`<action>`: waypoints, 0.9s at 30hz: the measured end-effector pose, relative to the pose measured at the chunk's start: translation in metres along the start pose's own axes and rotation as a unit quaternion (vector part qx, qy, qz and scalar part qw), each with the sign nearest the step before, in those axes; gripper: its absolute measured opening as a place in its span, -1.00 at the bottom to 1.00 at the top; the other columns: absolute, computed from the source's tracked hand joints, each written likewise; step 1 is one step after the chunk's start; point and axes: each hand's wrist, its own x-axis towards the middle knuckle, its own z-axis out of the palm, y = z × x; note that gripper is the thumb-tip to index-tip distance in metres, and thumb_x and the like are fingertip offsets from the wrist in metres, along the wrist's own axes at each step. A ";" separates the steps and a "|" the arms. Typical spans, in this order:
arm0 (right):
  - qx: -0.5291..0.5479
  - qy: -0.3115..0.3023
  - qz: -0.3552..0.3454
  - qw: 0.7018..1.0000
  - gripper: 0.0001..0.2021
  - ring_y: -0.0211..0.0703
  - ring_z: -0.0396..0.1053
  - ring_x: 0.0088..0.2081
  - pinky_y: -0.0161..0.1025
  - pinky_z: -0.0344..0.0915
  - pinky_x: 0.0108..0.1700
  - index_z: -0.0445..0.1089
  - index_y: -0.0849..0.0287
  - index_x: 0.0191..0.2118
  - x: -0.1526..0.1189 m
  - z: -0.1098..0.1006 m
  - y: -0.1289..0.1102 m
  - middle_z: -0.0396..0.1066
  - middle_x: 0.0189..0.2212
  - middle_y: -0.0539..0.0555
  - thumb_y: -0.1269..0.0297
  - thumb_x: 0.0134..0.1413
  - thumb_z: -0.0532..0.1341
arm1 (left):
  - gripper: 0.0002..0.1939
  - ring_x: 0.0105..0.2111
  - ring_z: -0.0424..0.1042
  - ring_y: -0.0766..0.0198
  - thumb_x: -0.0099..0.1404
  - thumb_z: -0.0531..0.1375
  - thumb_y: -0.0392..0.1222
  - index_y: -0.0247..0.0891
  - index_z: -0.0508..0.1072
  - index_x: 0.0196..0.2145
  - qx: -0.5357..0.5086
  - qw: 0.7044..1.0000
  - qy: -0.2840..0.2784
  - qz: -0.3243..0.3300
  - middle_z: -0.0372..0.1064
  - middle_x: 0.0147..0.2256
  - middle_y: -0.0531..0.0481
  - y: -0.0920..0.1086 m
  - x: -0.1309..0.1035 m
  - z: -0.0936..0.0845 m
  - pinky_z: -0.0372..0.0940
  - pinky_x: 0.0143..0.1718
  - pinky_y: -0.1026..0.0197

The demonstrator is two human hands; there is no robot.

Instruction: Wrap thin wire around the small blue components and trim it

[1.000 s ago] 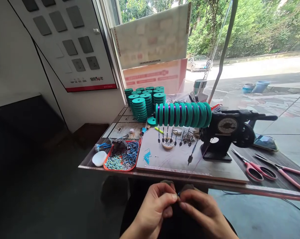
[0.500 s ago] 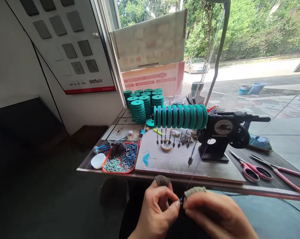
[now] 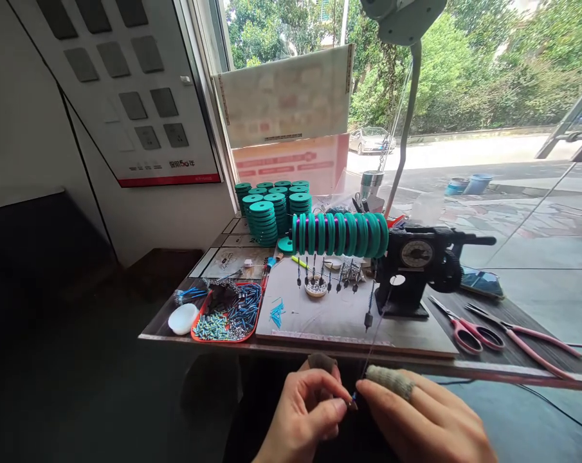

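Note:
Below the table's front edge, my left hand (image 3: 312,408) pinches a tiny blue and dark piece (image 3: 354,399) between thumb and forefinger. My right hand (image 3: 423,408) is closed just to its right, fingertips on a thin line (image 3: 373,344) that comes down from above. Cloth finger sleeves cover a finger on each hand. Over the board, a row of green spools (image 3: 341,235) sits on the shaft of a black winding machine (image 3: 406,267). Several short blue coiled pieces with dark weights hang under it, the lowest weight (image 3: 368,320) nearest my hands.
An orange tray (image 3: 194,335) holds small coils and tubes, beside a white cup (image 3: 183,319). Thin blue tubes (image 3: 277,313) lie on the board (image 3: 329,331). Red-handled scissors (image 3: 474,334) and long pliers (image 3: 517,331) lie right. Stacked green spools (image 3: 262,224) stand behind.
The view has tilted and shifted, so the table sits slightly lower and further left. Both hands stay close together, with the tiny piece still at the left fingertips; my right hand has turned slightly.

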 end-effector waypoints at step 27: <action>0.005 0.047 -0.005 0.999 -0.78 -0.17 0.45 -0.44 -0.29 0.36 -0.36 0.37 0.16 -0.20 -0.002 0.004 -0.003 0.48 -0.48 0.08 0.45 0.16 0.00 | -0.81 -0.60 0.05 0.45 -0.12 0.37 -0.10 -0.28 0.55 -0.58 0.057 0.998 -0.003 -0.007 0.17 -0.51 0.06 0.006 0.001 0.003 -0.08 -0.63 0.35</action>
